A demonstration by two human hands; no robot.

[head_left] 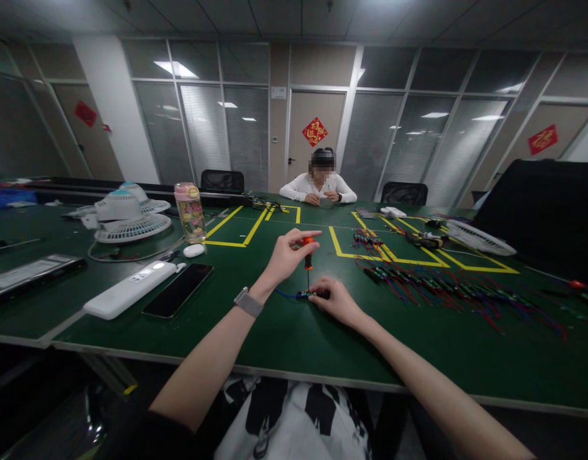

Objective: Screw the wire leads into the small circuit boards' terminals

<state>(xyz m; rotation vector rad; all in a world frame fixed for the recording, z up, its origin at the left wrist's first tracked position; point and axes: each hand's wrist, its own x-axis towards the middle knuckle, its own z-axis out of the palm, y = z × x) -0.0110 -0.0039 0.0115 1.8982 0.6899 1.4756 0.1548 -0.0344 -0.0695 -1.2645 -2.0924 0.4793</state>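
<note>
My left hand [290, 257], with a watch [248, 301] on its wrist, grips the orange and black handle of a screwdriver [308, 260] between thumb and fingers. The screwdriver stands upright, its shaft pointing down at a small green circuit board [304, 294] on the table. My right hand [338, 300] pinches the board's right side and covers part of it. A blue wire [285, 294] runs out from the board's left end. Whether the tip sits in a screw is too small to tell.
Several wired circuit boards [432, 284] lie in a row at the right. To the left are a phone [179, 291], a white power strip [131, 289], a bottle [190, 214] and white fans [131, 214]. A co-worker [320, 182] sits across the green table [255, 345].
</note>
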